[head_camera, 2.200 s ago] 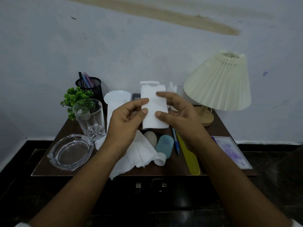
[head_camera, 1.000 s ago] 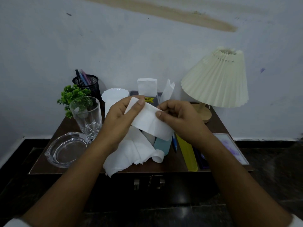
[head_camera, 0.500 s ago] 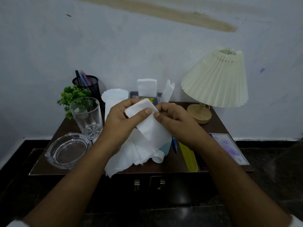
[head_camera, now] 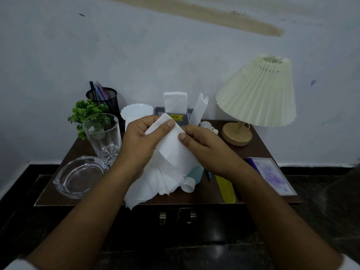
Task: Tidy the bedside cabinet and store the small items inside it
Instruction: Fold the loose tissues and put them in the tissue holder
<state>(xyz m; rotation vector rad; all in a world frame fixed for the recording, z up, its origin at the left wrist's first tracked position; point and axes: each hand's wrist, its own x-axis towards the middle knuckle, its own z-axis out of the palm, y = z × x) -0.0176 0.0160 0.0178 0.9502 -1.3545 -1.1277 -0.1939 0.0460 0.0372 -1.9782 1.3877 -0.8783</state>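
1. Left hand [head_camera: 139,141]: fingers [head_camera: 169,124] curled, pinching tissue [head_camera: 171,145] top edge.
2. Right hand [head_camera: 202,147]: fingers [head_camera: 182,136] pinch its right edge.
3. Tissue between both hands, above tabletop [head_camera: 259,152]; loose tissue pile [head_camera: 155,182] just below.

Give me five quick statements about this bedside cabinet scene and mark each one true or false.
1. Both hands hold the tissue. True: the left hand and right hand pinch it between them.
2. The glass lies on its side. False: it stands upright beside the ashtray.
3. The lamp stands on the cabinet's right side. True.
4. The cabinet doors are open. False: both are shut.
5. The pen holder is empty. False: pens stick out of it.
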